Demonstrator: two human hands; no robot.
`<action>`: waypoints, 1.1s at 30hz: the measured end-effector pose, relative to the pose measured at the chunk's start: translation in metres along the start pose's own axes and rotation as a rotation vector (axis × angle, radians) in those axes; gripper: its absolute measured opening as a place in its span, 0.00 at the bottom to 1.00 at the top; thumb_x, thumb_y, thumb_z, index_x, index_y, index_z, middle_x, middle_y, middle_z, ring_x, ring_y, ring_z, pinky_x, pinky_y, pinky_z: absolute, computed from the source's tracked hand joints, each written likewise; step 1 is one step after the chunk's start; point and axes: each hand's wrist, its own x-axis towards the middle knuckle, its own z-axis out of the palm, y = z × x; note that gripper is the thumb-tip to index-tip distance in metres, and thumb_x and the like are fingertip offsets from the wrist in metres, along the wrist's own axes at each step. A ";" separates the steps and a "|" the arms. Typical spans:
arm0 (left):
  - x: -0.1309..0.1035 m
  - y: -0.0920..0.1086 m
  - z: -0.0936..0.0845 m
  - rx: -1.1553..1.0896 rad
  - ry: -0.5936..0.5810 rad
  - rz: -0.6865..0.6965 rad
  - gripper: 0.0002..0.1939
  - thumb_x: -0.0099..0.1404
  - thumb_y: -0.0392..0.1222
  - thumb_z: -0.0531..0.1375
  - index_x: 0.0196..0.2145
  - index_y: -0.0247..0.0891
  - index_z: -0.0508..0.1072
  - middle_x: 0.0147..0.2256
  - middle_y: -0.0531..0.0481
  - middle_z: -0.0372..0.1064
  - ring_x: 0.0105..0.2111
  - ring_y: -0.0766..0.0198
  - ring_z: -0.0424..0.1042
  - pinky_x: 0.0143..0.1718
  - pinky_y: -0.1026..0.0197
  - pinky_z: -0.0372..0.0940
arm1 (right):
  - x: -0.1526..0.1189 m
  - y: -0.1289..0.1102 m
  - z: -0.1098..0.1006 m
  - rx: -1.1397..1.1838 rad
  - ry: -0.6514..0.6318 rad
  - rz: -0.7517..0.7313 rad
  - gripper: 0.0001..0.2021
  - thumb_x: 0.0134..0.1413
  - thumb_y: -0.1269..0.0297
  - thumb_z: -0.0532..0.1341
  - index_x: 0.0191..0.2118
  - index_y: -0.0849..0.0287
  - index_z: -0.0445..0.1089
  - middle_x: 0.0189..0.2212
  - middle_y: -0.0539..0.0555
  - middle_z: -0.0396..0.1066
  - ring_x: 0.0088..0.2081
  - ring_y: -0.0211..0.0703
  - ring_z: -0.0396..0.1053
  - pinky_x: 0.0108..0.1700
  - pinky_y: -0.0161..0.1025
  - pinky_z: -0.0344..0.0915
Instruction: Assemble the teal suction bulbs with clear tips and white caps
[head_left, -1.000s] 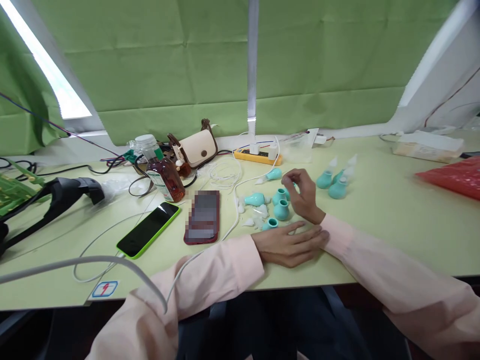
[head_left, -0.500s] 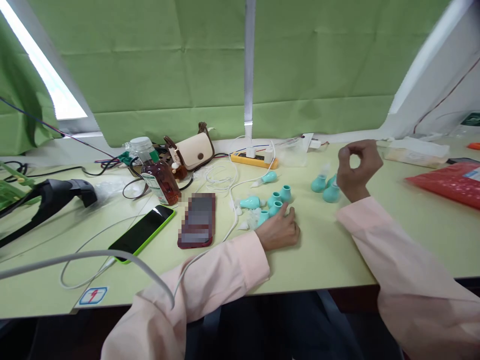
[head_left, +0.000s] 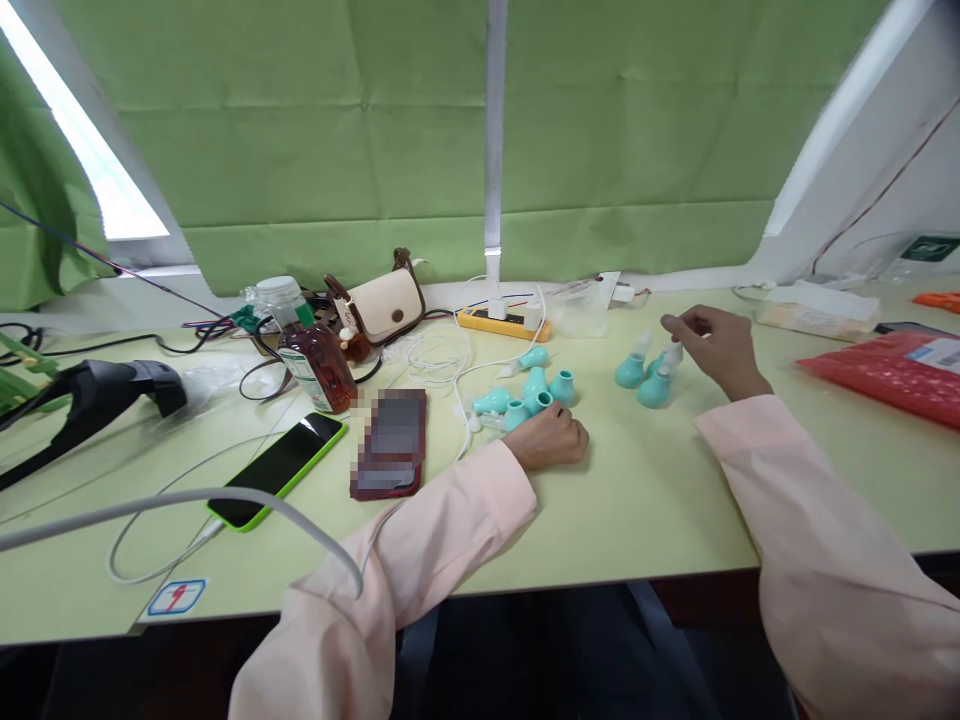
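Several teal bulbs (head_left: 565, 387) lie and stand in a cluster at the middle of the table, some showing open necks. My left hand (head_left: 550, 437) rests at the near side of this cluster, its fingers curled against the bulbs; what they hold, if anything, is hidden. To the right, a few teal bulbs (head_left: 654, 390) stand upright with clear white tips. My right hand (head_left: 712, 345) is beside their tips, thumb and fingers apart, holding nothing. Another teal bulb with a white nozzle (head_left: 534, 357) lies behind the cluster.
A yellow power strip (head_left: 502, 322) with white cables sits behind the bulbs. Leftward are a dark red phone (head_left: 390, 440), a green-edged phone (head_left: 277, 470), a tilted brown bottle (head_left: 319, 365) and a cream bag (head_left: 386, 303). A red package (head_left: 892, 370) lies at the right.
My right hand has come down and its ring of thumb and fingers has opened beside the tips. My left hand has curled its fingers, and a bulb in the cluster has shifted and tilted.
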 end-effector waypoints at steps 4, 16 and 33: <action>-0.002 -0.008 0.009 0.015 -0.014 -0.032 0.11 0.57 0.24 0.47 0.32 0.26 0.67 0.25 0.41 0.70 0.25 0.60 0.66 0.24 0.60 0.47 | -0.003 -0.007 0.000 -0.057 -0.152 -0.025 0.17 0.36 0.48 0.59 0.19 0.58 0.65 0.17 0.53 0.66 0.20 0.37 0.59 0.22 0.36 0.51; -0.001 -0.002 -0.005 -0.045 0.070 0.048 0.11 0.58 0.24 0.46 0.29 0.28 0.67 0.27 0.40 0.69 0.28 0.59 0.65 0.28 0.57 0.51 | -0.004 -0.006 0.006 -0.071 -0.252 -0.166 0.16 0.36 0.65 0.60 0.09 0.57 0.52 0.08 0.48 0.56 0.15 0.34 0.49 0.22 0.37 0.50; -0.017 0.023 -0.011 -0.285 0.107 -0.066 0.08 0.59 0.34 0.49 0.26 0.32 0.66 0.24 0.45 0.66 0.26 0.62 0.65 0.24 0.61 0.57 | -0.028 -0.051 0.020 -0.130 -0.231 -0.349 0.11 0.39 0.54 0.58 0.20 0.57 0.61 0.18 0.48 0.65 0.20 0.38 0.61 0.24 0.35 0.56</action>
